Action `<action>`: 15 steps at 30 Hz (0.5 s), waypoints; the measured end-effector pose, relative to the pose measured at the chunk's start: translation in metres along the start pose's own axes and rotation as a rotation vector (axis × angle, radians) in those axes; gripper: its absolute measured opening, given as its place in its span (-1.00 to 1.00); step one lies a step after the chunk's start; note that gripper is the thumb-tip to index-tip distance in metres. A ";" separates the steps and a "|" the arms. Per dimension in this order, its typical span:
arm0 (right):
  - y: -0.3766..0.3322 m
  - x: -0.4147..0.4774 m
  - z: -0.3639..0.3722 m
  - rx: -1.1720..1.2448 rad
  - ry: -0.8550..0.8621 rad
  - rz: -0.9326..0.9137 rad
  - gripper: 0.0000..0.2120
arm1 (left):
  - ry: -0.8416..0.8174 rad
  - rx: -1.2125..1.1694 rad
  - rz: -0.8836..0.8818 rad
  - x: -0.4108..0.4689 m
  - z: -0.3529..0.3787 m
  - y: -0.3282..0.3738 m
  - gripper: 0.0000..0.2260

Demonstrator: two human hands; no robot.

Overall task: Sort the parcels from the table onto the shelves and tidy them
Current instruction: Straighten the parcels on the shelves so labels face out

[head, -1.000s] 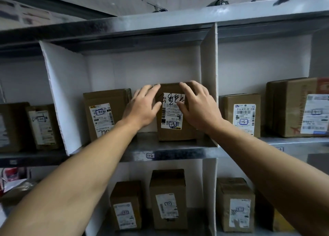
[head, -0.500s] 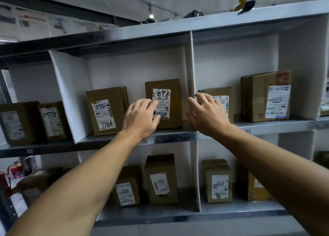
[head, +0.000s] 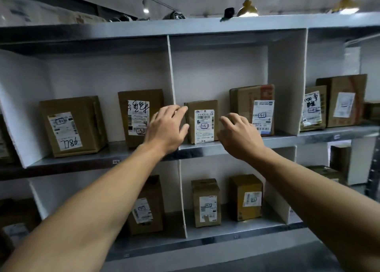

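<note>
Small parcel (head: 202, 121) stands upright on the upper shelf (head: 287, 140), directly between the two hands, label facing out. Left hand (head: 166, 128) is at the parcel's left side, fingers extended and slightly spread, holding nothing; the fingertips (head: 183, 108) overlap the parcel's upper left edge, but contact cannot be confirmed. Right hand (head: 239, 136) is at the parcel's right side, fingers loosely bent and holding nothing; whether it touches the parcel cannot be told. A white divider (head: 171, 76) rises just behind the left hand, which crosses in front of it. Beyond the right hand, in the same compartment, stands a larger parcel (head: 244, 96), its lower label partly covered by that hand. On the outer side of the left hand, across the divider, stands a scribbled-label parcel (head: 139, 99), and further out a wide parcel (head: 70, 126) with handwritten digits. Far to the outer side of the right hand, past a second white wall, two more parcels (head: 341, 99) stand together. Below both forearms, the lower shelf (head: 226, 233) carries three upright parcels (head: 205, 202).
</note>
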State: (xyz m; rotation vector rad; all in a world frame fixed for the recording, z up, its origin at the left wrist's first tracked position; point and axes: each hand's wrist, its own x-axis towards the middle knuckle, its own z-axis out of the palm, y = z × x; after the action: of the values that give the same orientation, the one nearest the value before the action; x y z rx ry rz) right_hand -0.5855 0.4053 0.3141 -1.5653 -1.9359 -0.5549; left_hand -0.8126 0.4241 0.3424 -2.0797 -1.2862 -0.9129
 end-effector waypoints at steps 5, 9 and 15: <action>0.045 0.042 0.001 0.052 0.046 -0.023 -0.51 | 0.042 -0.032 0.003 0.046 0.030 0.029 -0.53; 0.071 0.073 0.015 0.094 0.043 -0.088 -0.47 | 0.009 -0.061 -0.064 0.071 0.063 0.035 -0.52; 0.086 0.115 0.042 0.223 -0.005 -0.189 -0.43 | 0.020 -0.056 -0.210 0.099 0.091 0.036 -0.51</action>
State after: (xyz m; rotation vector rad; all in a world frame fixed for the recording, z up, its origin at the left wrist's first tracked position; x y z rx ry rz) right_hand -0.5252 0.5358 0.3566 -1.2557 -2.0844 -0.3955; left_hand -0.7239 0.5298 0.3574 -1.9985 -1.5058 -1.0673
